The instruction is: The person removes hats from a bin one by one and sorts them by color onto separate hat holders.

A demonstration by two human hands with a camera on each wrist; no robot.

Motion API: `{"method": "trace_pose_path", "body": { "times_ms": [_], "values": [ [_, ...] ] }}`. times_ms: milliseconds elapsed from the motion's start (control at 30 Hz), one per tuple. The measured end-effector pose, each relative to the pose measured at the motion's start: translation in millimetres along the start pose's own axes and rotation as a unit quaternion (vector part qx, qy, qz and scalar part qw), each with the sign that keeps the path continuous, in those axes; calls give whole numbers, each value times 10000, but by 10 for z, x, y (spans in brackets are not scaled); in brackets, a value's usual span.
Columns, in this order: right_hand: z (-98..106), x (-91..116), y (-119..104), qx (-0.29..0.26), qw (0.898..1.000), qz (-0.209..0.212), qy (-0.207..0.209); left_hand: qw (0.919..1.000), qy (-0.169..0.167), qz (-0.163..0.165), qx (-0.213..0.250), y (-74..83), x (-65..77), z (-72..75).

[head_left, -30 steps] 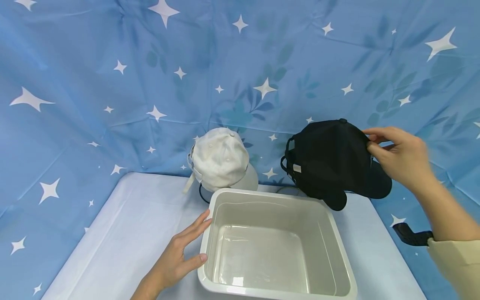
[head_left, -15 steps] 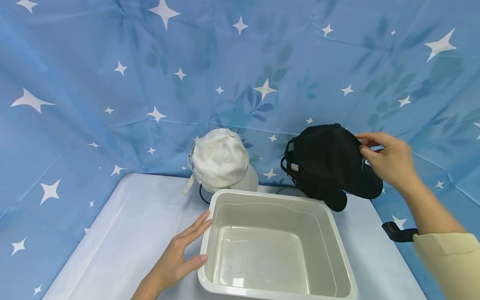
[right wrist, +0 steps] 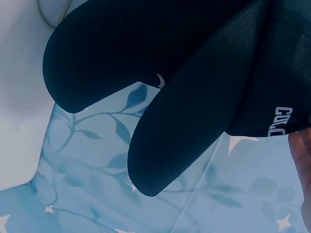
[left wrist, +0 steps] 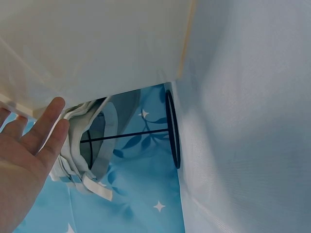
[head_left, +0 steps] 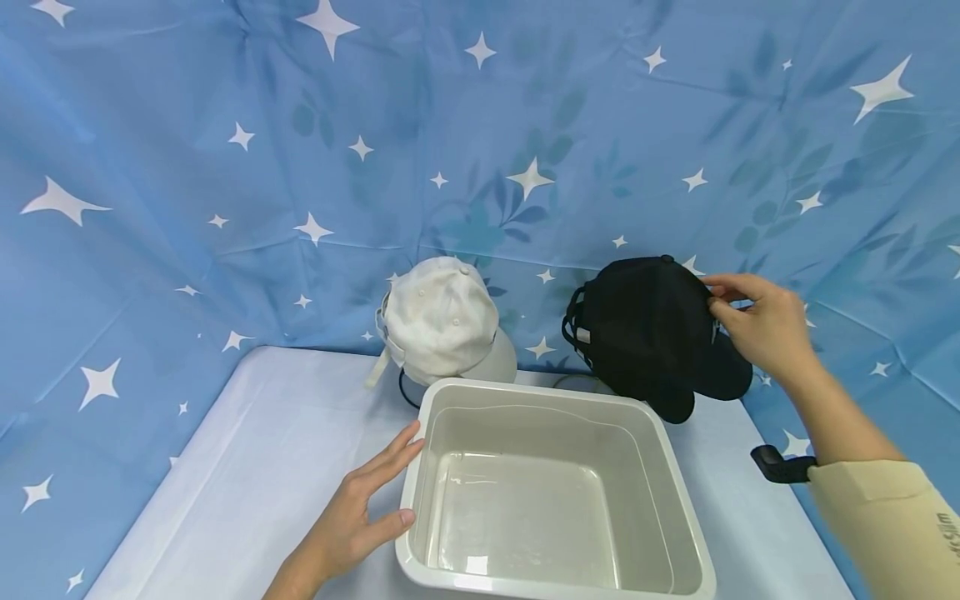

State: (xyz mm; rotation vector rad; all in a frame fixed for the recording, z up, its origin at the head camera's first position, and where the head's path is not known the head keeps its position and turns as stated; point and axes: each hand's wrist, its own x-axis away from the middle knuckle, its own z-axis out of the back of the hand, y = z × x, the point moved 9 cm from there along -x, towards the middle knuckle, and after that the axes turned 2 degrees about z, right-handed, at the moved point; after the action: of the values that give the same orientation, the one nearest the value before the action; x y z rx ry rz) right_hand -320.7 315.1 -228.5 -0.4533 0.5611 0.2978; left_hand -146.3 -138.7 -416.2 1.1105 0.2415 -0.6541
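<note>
Two black baseball caps overlap at the back right in the head view. My right hand [head_left: 761, 325] pinches the crown edge of the outer black cap [head_left: 652, 312], between thumb and fingers. Its brim [right wrist: 175, 141] and white lettering show in the right wrist view. The second black cap's brim [head_left: 671, 404] sticks out lower left of that; its crown is mostly hidden under the outer cap. My left hand [head_left: 348, 508], fingers straight and spread, touches the left rim of a pale plastic bin [head_left: 686, 500], which has nothing inside.
A white cap [head_left: 442, 317] sits on a black wire stand [left wrist: 172, 128] behind the bin. Part of another wire stand [right wrist: 53, 19] shows below the black caps. A white-covered table [head_left: 247, 467] meets a blue starry curtain [head_left: 300, 108] at the back.
My right hand has moved left and slightly down with the outer black cap, bringing its brim closer to the second cap's brim. The left hand, bin and white cap stay still.
</note>
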Motion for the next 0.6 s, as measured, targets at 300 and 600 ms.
{"method": "trace_pose_path", "body": {
  "times_ms": [300,600],
  "values": [
    [-83,19,72,-87,9998,-132,-134,10000,5,47,-11,-13,9,-1],
    [-145,40,140,-61,9997,-188,-136,10000,-8,87,-18,-11,7,-3]
  ]
}}
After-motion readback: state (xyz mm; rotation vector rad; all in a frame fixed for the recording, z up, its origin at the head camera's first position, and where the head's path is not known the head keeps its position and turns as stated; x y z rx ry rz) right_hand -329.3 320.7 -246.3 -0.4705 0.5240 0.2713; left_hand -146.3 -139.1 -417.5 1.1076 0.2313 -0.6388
